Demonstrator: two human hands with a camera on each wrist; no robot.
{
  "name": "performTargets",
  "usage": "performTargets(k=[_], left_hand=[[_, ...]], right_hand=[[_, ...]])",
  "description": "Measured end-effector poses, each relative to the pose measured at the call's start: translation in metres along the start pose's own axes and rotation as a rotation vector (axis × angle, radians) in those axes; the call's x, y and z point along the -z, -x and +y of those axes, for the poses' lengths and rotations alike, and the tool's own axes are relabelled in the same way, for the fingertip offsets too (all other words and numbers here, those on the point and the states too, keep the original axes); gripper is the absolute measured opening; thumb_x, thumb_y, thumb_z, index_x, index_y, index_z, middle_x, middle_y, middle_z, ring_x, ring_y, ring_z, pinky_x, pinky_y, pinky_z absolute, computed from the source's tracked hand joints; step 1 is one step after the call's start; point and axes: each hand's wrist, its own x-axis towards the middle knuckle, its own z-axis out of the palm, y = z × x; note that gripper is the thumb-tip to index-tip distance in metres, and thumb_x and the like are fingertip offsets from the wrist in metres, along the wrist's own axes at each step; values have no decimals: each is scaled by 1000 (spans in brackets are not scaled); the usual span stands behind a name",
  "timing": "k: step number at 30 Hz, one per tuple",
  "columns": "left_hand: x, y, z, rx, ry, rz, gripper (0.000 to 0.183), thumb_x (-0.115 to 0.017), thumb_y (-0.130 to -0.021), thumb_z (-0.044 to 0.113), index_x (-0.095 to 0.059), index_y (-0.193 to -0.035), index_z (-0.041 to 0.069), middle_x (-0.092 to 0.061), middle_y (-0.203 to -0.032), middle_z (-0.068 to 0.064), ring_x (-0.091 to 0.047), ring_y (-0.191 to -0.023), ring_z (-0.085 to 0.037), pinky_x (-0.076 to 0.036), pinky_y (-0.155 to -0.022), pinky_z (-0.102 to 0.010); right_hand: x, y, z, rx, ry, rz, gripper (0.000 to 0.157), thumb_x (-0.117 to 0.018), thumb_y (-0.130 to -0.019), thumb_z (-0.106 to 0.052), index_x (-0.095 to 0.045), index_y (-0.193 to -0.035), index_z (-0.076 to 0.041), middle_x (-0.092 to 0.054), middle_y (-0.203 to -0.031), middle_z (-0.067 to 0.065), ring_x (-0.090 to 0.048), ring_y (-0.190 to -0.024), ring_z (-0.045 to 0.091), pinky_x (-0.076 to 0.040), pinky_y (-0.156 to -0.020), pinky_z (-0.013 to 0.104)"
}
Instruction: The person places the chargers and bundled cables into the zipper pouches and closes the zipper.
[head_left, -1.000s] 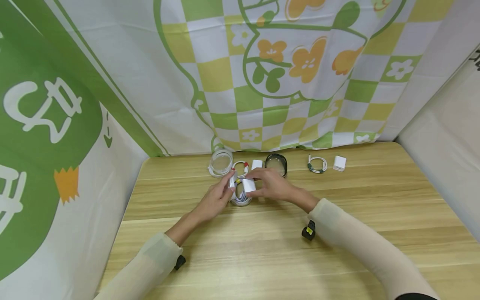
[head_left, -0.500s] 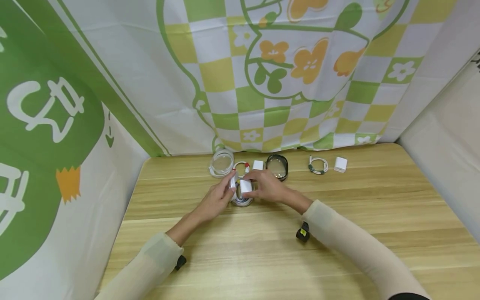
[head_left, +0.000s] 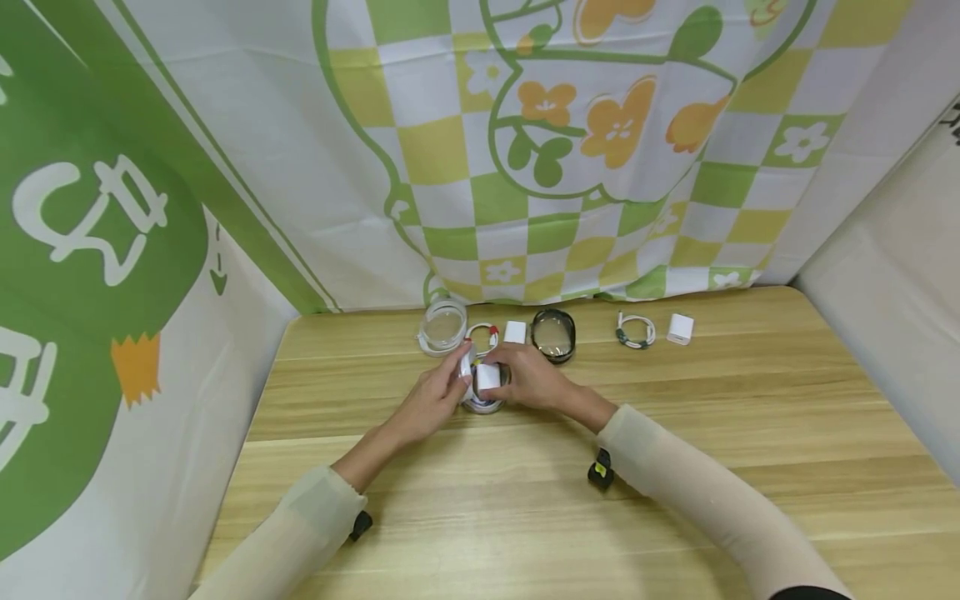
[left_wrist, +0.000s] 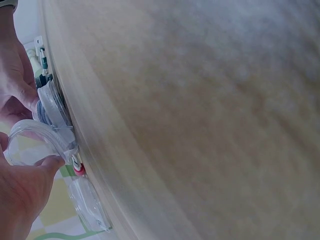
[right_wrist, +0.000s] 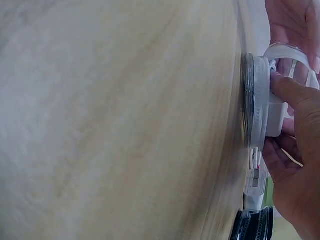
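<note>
A round clear case lies on the table in the head view, a coiled cable inside it. My left hand holds up the case's clear lid, the rim between thumb and fingers in the left wrist view. With thumb and fingers, my right hand pinches a white charger plug over the case. From the right wrist view, the charger plug sits right against the case's zippered edge. Fingers hide part of it, so I cannot tell how deep it lies.
Behind the hands stand a second clear round case, a white cable with a red tie, another white charger and a black-rimmed round case. Farther right lie a green-tied cable and a charger. Curtains border the wooden table.
My right hand has moved slightly left with the charger plug, bringing it farther over the round case. The left hand stays in place with the lid.
</note>
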Motion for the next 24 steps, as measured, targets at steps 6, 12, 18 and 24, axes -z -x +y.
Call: performTargets(k=[6, 12, 18, 24], left_hand=[[0, 0, -1, -9, 14, -5, 59, -55, -109, 10, -34, -163, -1, -49, -158, -26, -59, -132, -33, -48, -114, -53], [0, 0, -1, -8, 12, -3, 59, -55, -109, 10, -34, -163, -1, -49, -159, -26, -57, -136, -35, -45, -117, -53], [-1, 0, -1, 7, 2, -5, 60, -56, -109, 12, -34, -163, 0, -46, -162, -22, -54, -142, -36, -42, -121, -52], [-1, -1, -1, 11, -6, -1, 60, -57, -109, 13, -34, -164, 1, -46, -162, -22, -54, -142, -37, -42, -121, -51]], right_hand=[[1, 1, 1, 1, -13, -16, 45, -94, -82, -31, -77, -113, -4, -77, -116, 9, -72, -108, 22, -60, -95, 36], [6, 4, 1, -8, -40, -50, 49, -92, -84, -30, -75, -122, -3, -75, -125, 11, -70, -116, 24, -57, -102, 38], [10, 10, 3, 9, -46, -36, 49, -90, -86, -22, -73, -126, 0, -74, -127, 13, -70, -118, 27, -56, -106, 41], [10, 11, 6, 7, -52, -25, 45, -91, -85, -21, -73, -122, 0, -76, -123, 12, -72, -113, 25, -58, -103, 38]])
